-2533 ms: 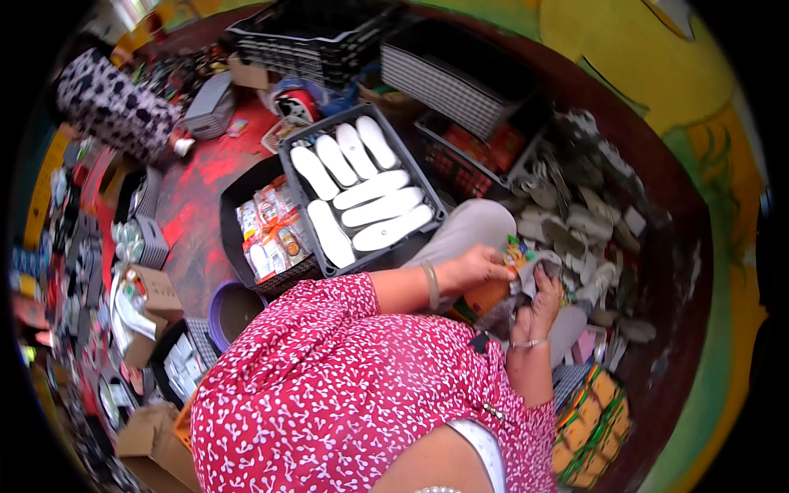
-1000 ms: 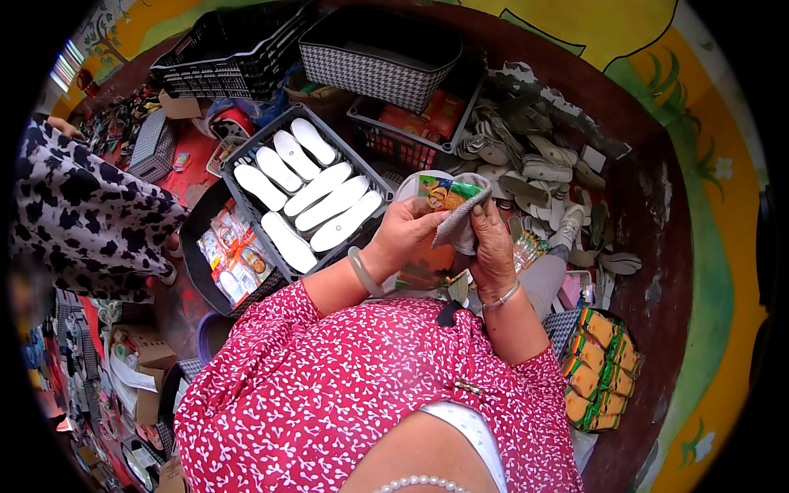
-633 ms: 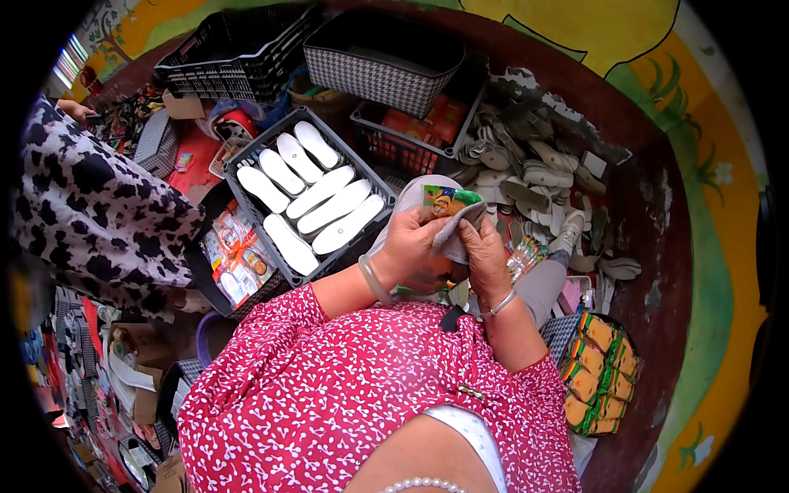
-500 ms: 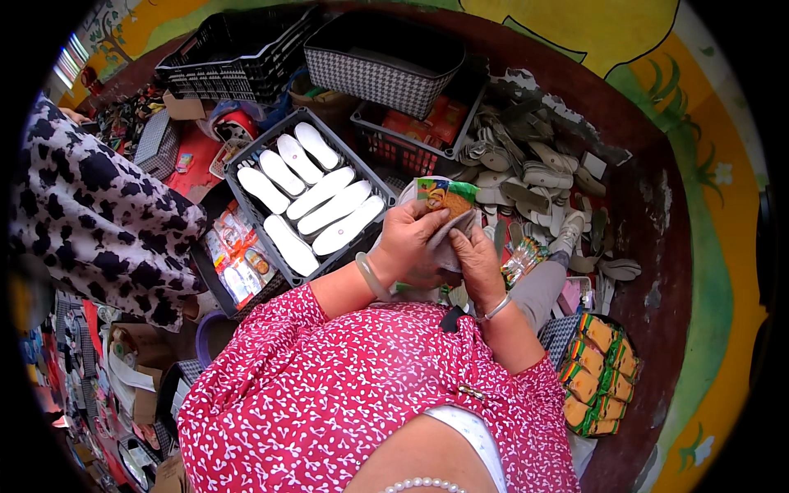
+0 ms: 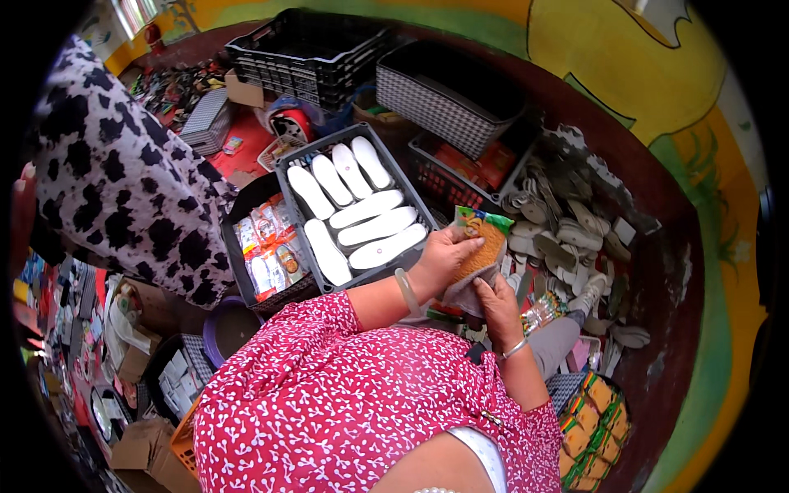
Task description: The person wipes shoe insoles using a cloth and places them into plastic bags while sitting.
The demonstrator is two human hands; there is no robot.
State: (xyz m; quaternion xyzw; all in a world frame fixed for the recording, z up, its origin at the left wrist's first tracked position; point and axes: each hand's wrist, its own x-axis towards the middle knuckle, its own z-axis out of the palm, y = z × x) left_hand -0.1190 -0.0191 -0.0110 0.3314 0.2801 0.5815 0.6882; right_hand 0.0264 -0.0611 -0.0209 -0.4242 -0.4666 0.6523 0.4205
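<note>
Both of my hands hold a flat packet (image 5: 486, 253) with a green printed top and a tan-orange, insole-like body, which tapers into a greyish lower part. My left hand (image 5: 448, 256) grips its left side, thumb laid across the front. Lower down, my right hand (image 5: 496, 306) pinches the grey part between thumb and fingers. What lies behind the packet is hidden. To the left of my hands, white insoles (image 5: 367, 209) lie in rows in a dark plastic crate (image 5: 400, 175).
Loose insoles and shoes (image 5: 567, 234) are heaped to the right. Similar green-and-tan packets (image 5: 593, 427) fill a basket at lower right. Black crates (image 5: 308, 57) and a checked bin (image 5: 448, 94) stand at the back. A person in cow-print clothing (image 5: 123, 164) is on the left.
The view has shifted, so the scene sits farther right and lower. The packet is now straighter, with more of its tan front showing. Both hands still hold it.
</note>
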